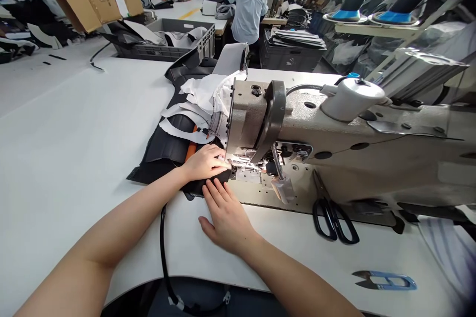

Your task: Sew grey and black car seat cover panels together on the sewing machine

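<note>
Lying open on the black panel: right hand. Left hand too, can't tell if pinching. Sewing machine partly hides white fabric, scissors alongside.

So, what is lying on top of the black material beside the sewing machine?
White fabric pieces and the left hand lie on the black material; the right hand touches its near edge. Whatever the white fabric covers cannot be seen.

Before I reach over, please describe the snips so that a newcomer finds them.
Find the big sewing machine on the white table, then the black-handled scissors by it. The snips lie further right and nearer the wearer; their handle is blue, not black.
</note>
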{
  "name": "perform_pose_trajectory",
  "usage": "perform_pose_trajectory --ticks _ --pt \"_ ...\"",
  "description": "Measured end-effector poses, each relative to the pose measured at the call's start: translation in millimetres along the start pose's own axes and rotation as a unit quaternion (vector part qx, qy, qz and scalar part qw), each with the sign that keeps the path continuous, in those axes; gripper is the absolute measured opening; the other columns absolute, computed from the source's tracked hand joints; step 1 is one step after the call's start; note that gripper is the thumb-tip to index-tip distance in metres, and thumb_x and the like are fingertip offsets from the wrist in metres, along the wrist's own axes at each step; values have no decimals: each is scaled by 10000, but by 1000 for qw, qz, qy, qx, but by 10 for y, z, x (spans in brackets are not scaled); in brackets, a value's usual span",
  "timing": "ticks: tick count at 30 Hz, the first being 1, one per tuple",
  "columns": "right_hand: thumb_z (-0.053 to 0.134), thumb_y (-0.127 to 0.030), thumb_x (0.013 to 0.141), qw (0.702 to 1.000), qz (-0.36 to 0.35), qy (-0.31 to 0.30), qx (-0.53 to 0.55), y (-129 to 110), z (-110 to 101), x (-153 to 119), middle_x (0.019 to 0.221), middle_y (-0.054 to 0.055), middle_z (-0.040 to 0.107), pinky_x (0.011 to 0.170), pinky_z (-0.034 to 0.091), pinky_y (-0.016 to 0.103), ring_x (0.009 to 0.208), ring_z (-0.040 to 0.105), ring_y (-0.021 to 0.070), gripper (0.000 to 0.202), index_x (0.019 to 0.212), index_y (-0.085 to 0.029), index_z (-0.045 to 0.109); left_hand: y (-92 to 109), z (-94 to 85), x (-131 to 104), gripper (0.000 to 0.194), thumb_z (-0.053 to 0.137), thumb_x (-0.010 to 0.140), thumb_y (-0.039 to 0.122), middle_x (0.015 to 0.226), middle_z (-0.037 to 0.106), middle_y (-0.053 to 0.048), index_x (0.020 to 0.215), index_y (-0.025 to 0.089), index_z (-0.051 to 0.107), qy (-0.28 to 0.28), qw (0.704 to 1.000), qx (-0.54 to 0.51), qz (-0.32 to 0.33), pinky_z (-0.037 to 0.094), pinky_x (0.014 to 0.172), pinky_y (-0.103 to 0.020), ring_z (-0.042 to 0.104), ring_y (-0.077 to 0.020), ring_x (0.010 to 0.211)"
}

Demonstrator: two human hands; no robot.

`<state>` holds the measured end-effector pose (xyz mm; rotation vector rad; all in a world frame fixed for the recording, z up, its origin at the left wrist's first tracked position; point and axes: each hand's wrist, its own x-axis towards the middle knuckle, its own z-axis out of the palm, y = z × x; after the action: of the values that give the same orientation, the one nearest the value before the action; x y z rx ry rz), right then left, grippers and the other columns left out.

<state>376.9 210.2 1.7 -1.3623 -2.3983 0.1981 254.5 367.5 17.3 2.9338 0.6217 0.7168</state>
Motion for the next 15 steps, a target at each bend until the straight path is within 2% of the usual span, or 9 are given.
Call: perform_pose_trajectory --ticks 5,8,11,15 --pt "421 -402 927 1000 -16 22 -9 -13 -7 -19 1432 168 410 1118 293 501 1331 356 339 580 1360 -17 444 66 -40 -47 188 559 882 266 849 640 -41 923 266 743 -1 1000 7 5 459 847 -312 567 -178 903" --pt "430 -393 925 999 -19 29 -3 -6 -3 -24 1422 161 428 1102 314 511 1318 370 347 562 1352 -28 458 88 -65 -95 231 508 903 258 871 649 -48 898 234 737 26 999 -11 -23 473 875 -313 578 -172 927" --pt "435 -327 922 999 -21 47 17 7 -5 -33 1380 127 490 1078 336 526 1294 402 334 463 1317 -96 511 73 -82 -147 257 464 904 254 985 654 -57 881 205 715 84 991 -34 -98 484 915 -314 590 -165 963" --pt "452 -216 886 993 -10 106 42 6 -21 -62 1333 90 534 1065 347 506 1254 450 275 362 1224 -210 582 11 -83 -179 273 413 910 250 1125 623 -77 973 184 670 137 963 0 -232 475 974 -327 589 -182 1044"
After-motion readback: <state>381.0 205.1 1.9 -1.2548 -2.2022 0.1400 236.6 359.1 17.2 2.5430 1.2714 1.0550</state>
